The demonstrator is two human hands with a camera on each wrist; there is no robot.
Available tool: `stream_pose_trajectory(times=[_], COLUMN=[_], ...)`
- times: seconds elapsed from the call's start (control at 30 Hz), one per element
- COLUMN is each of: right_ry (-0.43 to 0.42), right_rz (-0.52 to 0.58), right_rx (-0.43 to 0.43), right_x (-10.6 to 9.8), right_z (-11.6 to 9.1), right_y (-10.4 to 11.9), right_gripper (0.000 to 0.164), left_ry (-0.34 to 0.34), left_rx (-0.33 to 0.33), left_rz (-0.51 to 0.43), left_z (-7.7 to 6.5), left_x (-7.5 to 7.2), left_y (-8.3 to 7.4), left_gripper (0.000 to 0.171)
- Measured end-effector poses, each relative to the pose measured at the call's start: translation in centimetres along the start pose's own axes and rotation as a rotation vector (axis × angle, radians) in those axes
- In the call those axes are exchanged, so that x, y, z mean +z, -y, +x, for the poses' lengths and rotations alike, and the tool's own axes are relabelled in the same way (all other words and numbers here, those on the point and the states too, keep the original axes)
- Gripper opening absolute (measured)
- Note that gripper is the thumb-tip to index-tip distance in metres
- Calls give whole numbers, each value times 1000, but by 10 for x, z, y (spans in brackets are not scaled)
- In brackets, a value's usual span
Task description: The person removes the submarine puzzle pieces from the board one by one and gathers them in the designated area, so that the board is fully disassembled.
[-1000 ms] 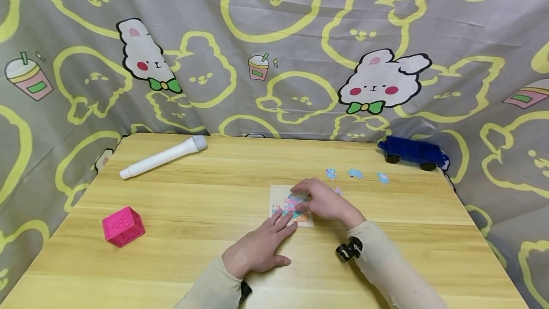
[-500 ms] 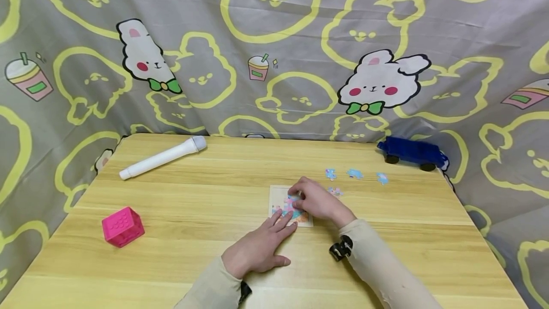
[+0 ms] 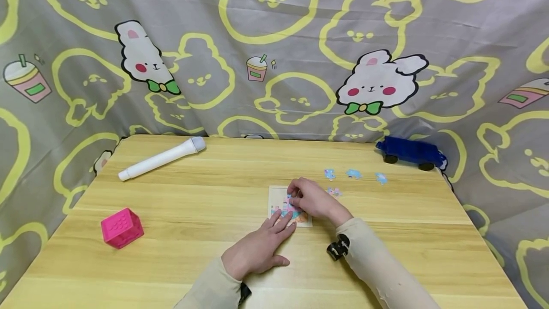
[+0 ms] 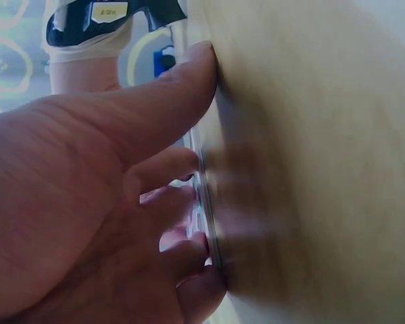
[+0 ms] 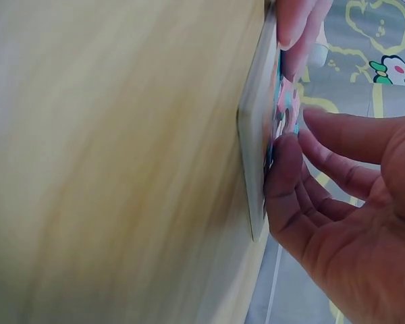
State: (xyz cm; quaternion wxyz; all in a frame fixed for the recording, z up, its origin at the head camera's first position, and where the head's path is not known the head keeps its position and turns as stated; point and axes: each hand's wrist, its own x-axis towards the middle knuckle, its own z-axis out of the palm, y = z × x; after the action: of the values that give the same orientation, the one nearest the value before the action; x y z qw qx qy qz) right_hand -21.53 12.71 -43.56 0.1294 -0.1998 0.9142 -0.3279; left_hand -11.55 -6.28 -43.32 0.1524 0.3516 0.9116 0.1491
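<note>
A small jigsaw puzzle board (image 3: 276, 193) lies on the table, partly filled with pink, blue and orange pieces. My left hand (image 3: 257, 249) rests with spread, fairly straight fingers on the board's near edge. Over the board's right half, my right hand (image 3: 315, 199) pinches a puzzle piece (image 5: 286, 123) between thumb and curled fingers, low against the board; the fingers hide most of that piece. Beyond the right hand lie loose puzzle pieces: a pink one (image 3: 335, 192) close by, and blue ones (image 3: 354, 173) farther back.
A white toy microphone (image 3: 163, 158) lies at the back left. Nearer, on the left, sits a pink cube (image 3: 122, 228). A dark blue toy vehicle (image 3: 411, 150) stands at the back right corner. Behind the table (image 3: 193, 271) hangs a patterned curtain (image 3: 296, 27).
My right hand has shifted slightly left over the board, uncovering more of the loose pink piece behind it. The left hand stays in place on the board.
</note>
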Motion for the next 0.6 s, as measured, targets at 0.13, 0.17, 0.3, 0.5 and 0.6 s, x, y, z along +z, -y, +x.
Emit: stream_pose_trajectory(times=[0.13,0.17,0.3,0.5,0.6], right_ry=[3,4,11,26,25], right_rz=[21,24,28,44,68], right_rx=[3,2,-10,-16,-4], right_x=[1,1,1,1,0], right_z=[1,1,1,-1,-1], right_y=[0,0,0,2,1], right_gripper=[9,9,10,12,11], left_ry=[-5,-5,2,15,15], left_rx=[13,14,18,17,20], left_rz=[6,3,-17,-42,-44], left_z=[1,1,2,2,1], left_x=[2,2,2,0,-1], left_y=[1,2,3,3,3], left_gripper=[76,76,77,76,75])
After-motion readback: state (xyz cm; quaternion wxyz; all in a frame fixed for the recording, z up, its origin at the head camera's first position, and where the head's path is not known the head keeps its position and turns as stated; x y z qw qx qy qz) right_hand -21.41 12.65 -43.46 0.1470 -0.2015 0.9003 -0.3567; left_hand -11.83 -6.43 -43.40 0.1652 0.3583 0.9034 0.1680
